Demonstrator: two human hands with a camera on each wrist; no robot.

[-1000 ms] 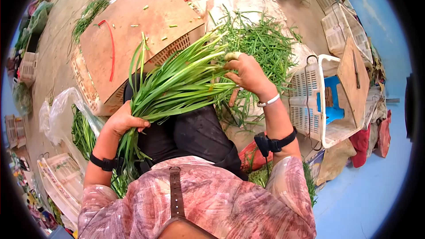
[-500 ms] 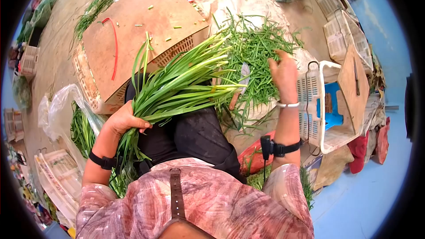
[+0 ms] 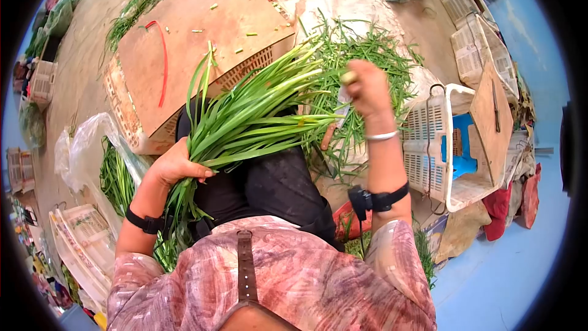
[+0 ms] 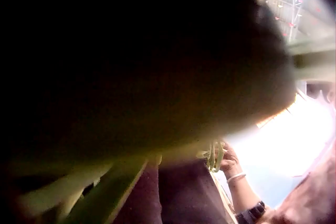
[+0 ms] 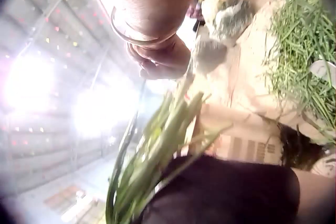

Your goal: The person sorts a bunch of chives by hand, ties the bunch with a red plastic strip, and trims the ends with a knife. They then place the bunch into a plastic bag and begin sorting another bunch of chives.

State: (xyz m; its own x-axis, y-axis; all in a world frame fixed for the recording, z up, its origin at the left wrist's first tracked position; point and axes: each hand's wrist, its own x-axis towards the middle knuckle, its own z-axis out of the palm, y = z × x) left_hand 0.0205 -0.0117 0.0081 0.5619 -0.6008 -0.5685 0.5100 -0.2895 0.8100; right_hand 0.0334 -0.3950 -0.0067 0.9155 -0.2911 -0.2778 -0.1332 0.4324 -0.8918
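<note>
In the head view my left hand (image 3: 174, 164) grips a thick bunch of garlic chives (image 3: 257, 113) near its leafy end, thumb across the top. The pale stem ends fan out over my lap toward the right. My right hand (image 3: 369, 89) hovers beyond those ends with fingers loosely curled, a pale cover on one fingertip; no stalk shows in it. Below it a knife (image 3: 329, 136) with a brown handle lies on loose green trimmings (image 3: 383, 55). In the right wrist view the chives (image 5: 168, 145) lie past the right hand (image 5: 163, 61). A dark shape fills most of the left wrist view.
A board (image 3: 196, 18) with a red strip (image 3: 164, 67) covers a crate ahead. To the right stands a white basket (image 3: 422, 141) with a blue thing inside. More greens (image 3: 116, 175) and clear plastic (image 3: 92, 147) lie at the left.
My right hand left the stem ends, swung right over the trimmings with its fingers spread, then came partway back left. My left hand keeps its grip on the chives.
</note>
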